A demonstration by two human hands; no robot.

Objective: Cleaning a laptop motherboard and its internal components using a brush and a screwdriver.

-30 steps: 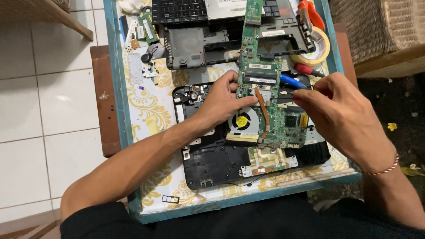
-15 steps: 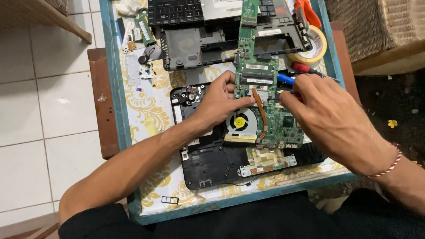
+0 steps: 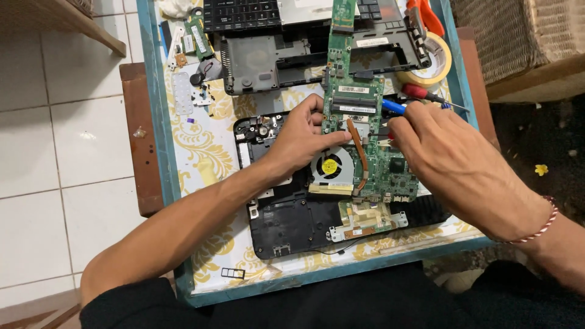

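Observation:
A green laptop motherboard [image 3: 356,103] with a round fan [image 3: 332,166] and a copper heat pipe [image 3: 361,152] lies over a black laptop base [image 3: 292,222] on the table. My left hand [image 3: 301,137] rests on the board's left edge beside the fan, fingers pressing it down. My right hand [image 3: 445,158] is closed around a thin screwdriver [image 3: 379,134] whose tip touches the board near the heat pipe. A blue-handled tool [image 3: 393,107] lies just above my right hand's fingers.
A black case shell [image 3: 268,61] and a keyboard [image 3: 244,12] lie at the back. A tape roll [image 3: 436,64], a red-handled screwdriver [image 3: 420,92], small green boards [image 3: 198,36] and loose screws sit around them. The table has a blue rim [image 3: 155,109]. A wicker seat [image 3: 524,36] stands on the right.
My right hand has shifted slightly up and left along the board with the screwdriver. My left hand stays on the board's left edge.

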